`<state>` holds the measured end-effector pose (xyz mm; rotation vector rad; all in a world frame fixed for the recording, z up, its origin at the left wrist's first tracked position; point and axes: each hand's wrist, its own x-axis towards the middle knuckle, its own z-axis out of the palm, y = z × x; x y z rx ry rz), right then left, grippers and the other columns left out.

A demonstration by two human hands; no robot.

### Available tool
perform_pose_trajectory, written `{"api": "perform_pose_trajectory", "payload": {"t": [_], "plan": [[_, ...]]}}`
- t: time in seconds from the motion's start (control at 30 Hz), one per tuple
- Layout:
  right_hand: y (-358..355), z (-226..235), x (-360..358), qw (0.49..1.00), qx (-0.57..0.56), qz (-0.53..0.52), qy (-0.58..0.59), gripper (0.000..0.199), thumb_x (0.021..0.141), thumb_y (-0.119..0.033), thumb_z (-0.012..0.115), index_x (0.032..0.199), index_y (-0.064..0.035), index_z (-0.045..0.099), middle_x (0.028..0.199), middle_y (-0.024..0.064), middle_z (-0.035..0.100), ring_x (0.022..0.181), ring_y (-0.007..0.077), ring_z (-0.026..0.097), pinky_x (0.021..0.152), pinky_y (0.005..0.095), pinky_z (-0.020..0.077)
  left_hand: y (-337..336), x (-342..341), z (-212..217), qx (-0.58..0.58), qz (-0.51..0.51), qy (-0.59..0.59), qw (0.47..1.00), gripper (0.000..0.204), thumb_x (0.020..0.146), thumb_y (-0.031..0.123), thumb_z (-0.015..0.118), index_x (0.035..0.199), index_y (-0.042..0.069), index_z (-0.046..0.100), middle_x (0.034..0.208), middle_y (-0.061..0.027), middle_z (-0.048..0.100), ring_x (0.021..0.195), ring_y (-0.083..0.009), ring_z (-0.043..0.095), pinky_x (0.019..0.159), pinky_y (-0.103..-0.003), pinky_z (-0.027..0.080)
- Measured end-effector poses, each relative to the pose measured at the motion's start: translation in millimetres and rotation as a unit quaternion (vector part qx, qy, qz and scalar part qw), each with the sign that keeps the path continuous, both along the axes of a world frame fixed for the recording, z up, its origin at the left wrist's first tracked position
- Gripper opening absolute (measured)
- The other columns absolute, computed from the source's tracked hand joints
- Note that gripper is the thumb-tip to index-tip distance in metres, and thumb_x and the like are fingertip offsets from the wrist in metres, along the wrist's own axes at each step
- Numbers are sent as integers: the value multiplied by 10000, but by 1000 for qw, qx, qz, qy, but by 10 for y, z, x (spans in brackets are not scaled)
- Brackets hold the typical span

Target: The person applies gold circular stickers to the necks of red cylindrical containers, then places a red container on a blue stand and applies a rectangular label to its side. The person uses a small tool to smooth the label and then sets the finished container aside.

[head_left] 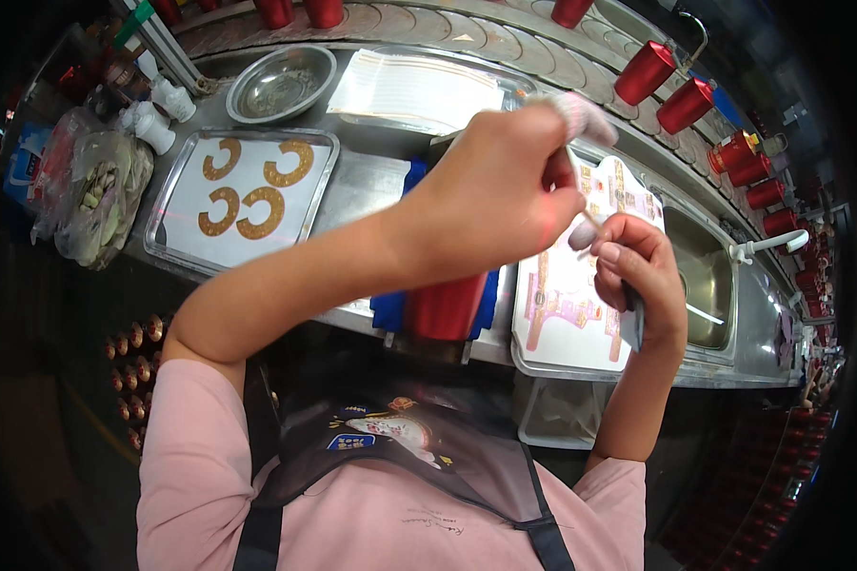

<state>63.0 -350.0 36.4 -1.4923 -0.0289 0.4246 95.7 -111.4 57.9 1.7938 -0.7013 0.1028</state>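
Both my hands are raised over a tray [543, 366] lined with white sheets that carry pink and gold printed decals [581, 285]. My left hand [509, 186], partly blurred, is pinched on a thin pale strip [587, 209] whose kind I cannot make out. A pale cover sits on one of its fingertips. On the lower end of the strip, my right hand [647, 271] closes with its fingertips. A greyish-blue flat thing [633, 325] shows beneath that hand; whether it is held is unclear. Below my left forearm, a red cylinder [445, 309] lies between blue cloths [388, 312].
A left tray [328, 171] bears several gold C-shaped pieces [261, 212]. Behind are a metal bowl [281, 84] and stacked white sheets [414, 90]. Red containers [645, 73] stand along a conveyor [467, 38]. At the right are a sink [709, 285] and white tap [771, 245].
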Motion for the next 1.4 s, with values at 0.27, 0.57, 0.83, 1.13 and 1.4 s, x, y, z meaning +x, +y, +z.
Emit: {"api": "perform_pose_trajectory", "payload": {"t": [0.27,0.57,0.83,1.13,1.4], "plan": [[484,-500,-797,996,-89,22,21,147,926,-148,746,889,-9,711,741,-37,628,587,-4,469,533,173,328,333,-1356,-779,-76,183,230,953,549,892,-21,724,1403,22,527,889,25,674,786,-24,591,700,-184,440],[768,-701,-1009,990,-129,-30,-47,121,917,-67,740,855,-10,653,798,-43,598,700,-6,526,607,175,373,506,-1524,-1190,-155,221,237,933,485,885,4,729,1345,10,575,850,24,652,687,-13,510,648,-188,430],[798,-706,-1014,987,-149,-35,-57,120,925,-68,722,855,-17,640,791,-48,589,675,-10,503,582,180,344,707,-1448,-1287,1,241,102,965,666,820,16,739,1435,4,483,1172,-117,649,1009,-191,621,939,-330,482],[726,-760,-1040,988,-137,-71,-19,113,932,-126,726,871,-54,664,639,-86,537,542,-5,420,505,194,304,550,-1316,-1445,112,216,-46,969,875,740,95,836,1530,60,461,1539,-215,464,1377,-391,505,1129,-426,413],[630,-932,-1019,993,-79,-78,30,120,933,-140,729,877,-57,663,631,-61,548,509,12,455,476,192,341,609,-1338,-1345,99,184,-20,978,896,733,100,794,1538,24,409,1493,-224,511,1370,-414,480,1201,-454,339]]}}
